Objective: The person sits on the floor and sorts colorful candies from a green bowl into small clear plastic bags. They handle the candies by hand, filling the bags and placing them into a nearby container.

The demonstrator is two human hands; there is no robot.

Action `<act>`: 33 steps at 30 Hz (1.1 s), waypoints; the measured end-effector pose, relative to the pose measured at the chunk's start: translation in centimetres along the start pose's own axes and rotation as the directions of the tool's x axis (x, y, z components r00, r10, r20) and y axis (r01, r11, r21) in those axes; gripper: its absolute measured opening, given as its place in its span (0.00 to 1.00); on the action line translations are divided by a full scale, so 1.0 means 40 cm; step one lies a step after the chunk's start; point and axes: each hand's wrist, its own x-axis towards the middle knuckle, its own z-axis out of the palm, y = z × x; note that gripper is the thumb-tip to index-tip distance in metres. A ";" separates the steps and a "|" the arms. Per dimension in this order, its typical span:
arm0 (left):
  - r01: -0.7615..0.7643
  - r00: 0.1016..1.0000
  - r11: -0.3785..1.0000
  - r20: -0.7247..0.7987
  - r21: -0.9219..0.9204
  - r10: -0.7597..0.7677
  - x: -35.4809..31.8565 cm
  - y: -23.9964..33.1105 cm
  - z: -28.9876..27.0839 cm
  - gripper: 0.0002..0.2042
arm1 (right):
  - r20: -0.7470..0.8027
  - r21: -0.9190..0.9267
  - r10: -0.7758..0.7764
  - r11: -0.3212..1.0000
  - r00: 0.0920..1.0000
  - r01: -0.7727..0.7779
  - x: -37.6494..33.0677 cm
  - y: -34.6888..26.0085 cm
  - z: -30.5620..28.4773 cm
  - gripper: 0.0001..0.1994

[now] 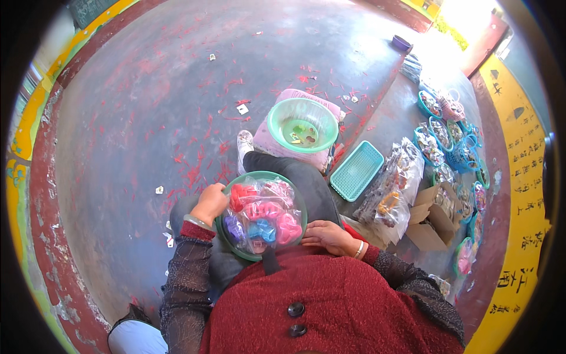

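Note:
On my lap rests a round green basin (299,206). Inside lie several clear bags (263,211) with red, pink, purple and blue pieces; their exact kind I cannot make out. My left hand (211,203) is closed on the basin's left rim, its fingers curled over the edge. At the right rim lies my right hand (332,237), fingers stretched out flat toward the basin, with nothing visible in it.
Ahead, a pale green basin (274,127) with a few small pieces stands on a pink-covered stool (265,141). To the right are a teal plastic basket (357,171), a heap of clear bags (396,189), an open cardboard box (427,233) and several filled baskets (463,154).

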 end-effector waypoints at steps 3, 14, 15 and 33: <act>0.005 0.998 0.950 -0.052 -0.313 -0.022 -0.005 -0.073 0.014 0.14 | 0.005 0.034 -0.015 0.999 1.000 0.015 0.018 0.015 -0.004 0.12; -0.366 0.909 0.895 -0.303 -0.256 0.285 0.034 0.051 -0.087 0.14 | 0.154 0.194 -0.190 0.968 0.970 0.159 -0.034 -0.069 0.044 0.14; -0.383 0.905 0.887 -0.296 -0.258 0.305 0.017 0.097 -0.105 0.13 | 0.093 0.187 -0.206 0.965 0.974 0.186 -0.057 -0.082 0.051 0.16; -0.398 0.789 0.556 0.036 -0.730 0.613 0.116 0.729 0.206 0.13 | -0.599 0.150 -0.592 0.579 0.540 0.802 -0.610 0.060 -0.337 0.17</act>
